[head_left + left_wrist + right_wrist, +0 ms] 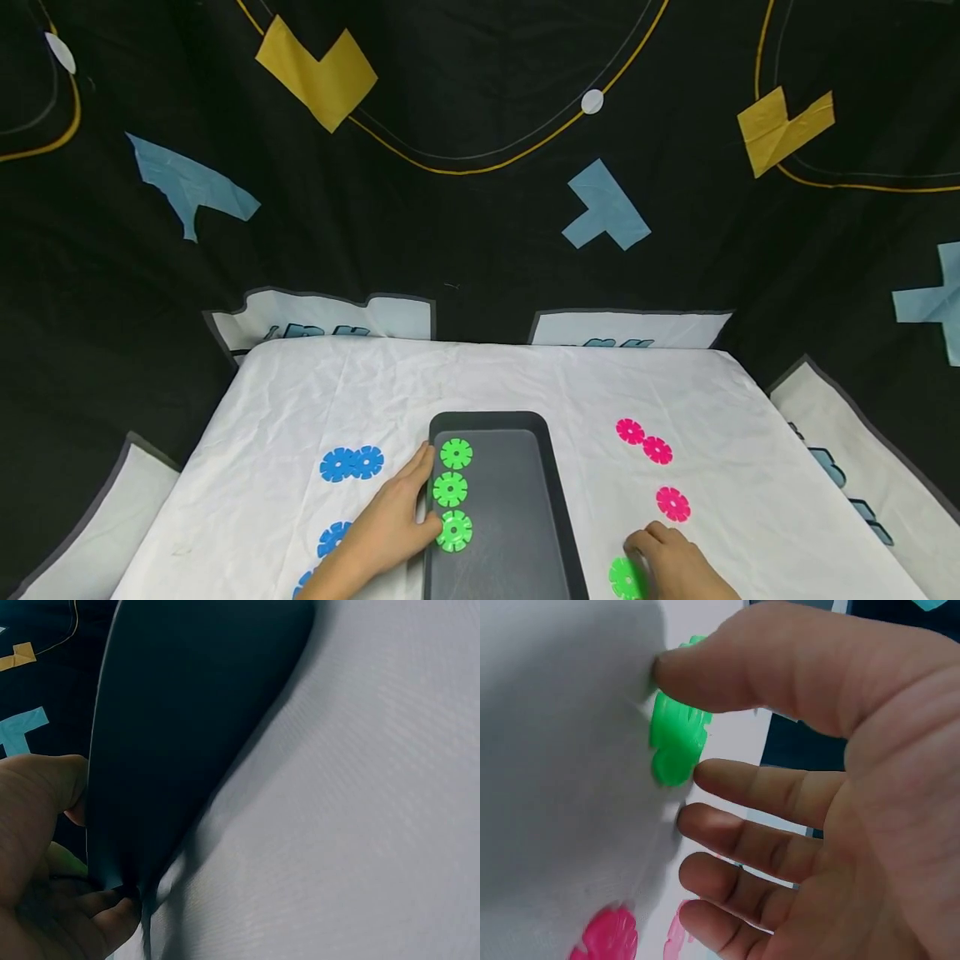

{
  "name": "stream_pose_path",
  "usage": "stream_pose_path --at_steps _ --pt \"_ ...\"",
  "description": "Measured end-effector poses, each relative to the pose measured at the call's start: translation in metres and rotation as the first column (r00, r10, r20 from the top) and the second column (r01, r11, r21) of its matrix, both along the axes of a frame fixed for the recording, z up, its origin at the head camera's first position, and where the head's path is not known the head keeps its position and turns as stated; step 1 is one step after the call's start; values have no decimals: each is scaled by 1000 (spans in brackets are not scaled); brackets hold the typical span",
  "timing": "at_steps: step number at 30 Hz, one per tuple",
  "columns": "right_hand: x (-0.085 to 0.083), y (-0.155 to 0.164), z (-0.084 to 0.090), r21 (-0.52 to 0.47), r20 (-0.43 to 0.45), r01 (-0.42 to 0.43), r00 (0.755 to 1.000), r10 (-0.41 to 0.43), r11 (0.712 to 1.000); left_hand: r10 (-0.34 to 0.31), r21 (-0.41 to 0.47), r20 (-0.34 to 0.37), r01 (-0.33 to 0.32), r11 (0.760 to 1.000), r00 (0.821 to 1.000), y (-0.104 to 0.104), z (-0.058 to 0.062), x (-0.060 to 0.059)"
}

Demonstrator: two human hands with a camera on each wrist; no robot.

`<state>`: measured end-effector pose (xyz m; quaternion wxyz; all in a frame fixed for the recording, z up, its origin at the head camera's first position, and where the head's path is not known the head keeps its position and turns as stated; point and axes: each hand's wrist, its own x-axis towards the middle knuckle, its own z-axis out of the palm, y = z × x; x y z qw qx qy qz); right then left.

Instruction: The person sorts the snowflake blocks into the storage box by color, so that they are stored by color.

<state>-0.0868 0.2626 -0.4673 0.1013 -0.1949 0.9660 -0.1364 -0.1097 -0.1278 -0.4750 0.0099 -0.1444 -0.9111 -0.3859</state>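
A dark grey baking tray [513, 500] lies on the white cloth. My left hand [390, 521] grips its left side, thumb at the rim beside the lowest disc; in the left wrist view the fingers pinch the tray wall [180, 720]. Three green notched discs [456, 454] stand in a column along the tray's left inner edge. Right of the tray, my right hand [678, 567] is at another green disc [624, 577] on the cloth. In the right wrist view this disc [679, 739] sits between thumb and index fingertips, the other fingers nearly straight.
Several blue discs [337, 465] lie left of the tray, some partly hidden by my left forearm. Three pink discs [672, 504] lie on the right. A black cloth [465, 250] with taped shapes hangs behind the table's far edge.
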Motion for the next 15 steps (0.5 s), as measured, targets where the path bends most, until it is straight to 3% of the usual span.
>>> stream_pose_path --at_steps 3,9,15 --pt "-1 2 -2 -34 -6 -39 999 39 999 1 -4 -12 -1 1000 1000 0 1 0" --pt "-1 -3 -4 -52 52 -18 998 20 999 -9 -7 -13 9 1000 1000 -1 1 0" --pt "2 -9 -2 -17 12 -12 1000 12 1000 -10 0 5 10 1000 1000 -1 -1 -1"
